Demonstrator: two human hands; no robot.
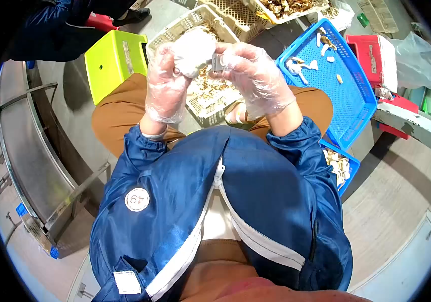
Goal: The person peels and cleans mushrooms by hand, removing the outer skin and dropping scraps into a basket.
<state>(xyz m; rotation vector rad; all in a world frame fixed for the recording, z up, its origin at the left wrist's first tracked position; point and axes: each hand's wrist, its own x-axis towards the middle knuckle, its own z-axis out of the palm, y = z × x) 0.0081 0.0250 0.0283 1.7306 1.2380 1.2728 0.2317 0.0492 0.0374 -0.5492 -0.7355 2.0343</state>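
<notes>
My left hand (164,83), in a clear plastic glove, is closed around a large white mushroom (195,50) held up in front of me. In my gloved right hand (256,75), a small grey blade (217,63) is pinched between thumb and fingers, at the mushroom's right side. Whether the blade touches the mushroom I cannot tell. Below both hands stands a cream plastic crate (205,121) with brown and pale trimmings (213,90) in it.
To the right lies a blue basket (359,121) with several white mushroom pieces (296,66); a smaller blue basket (355,166) sits nearer me. A yellow-green stool (107,63) is at left, a red stool (364,55) at right. Another person's dark sleeve (49,25) shows at upper left.
</notes>
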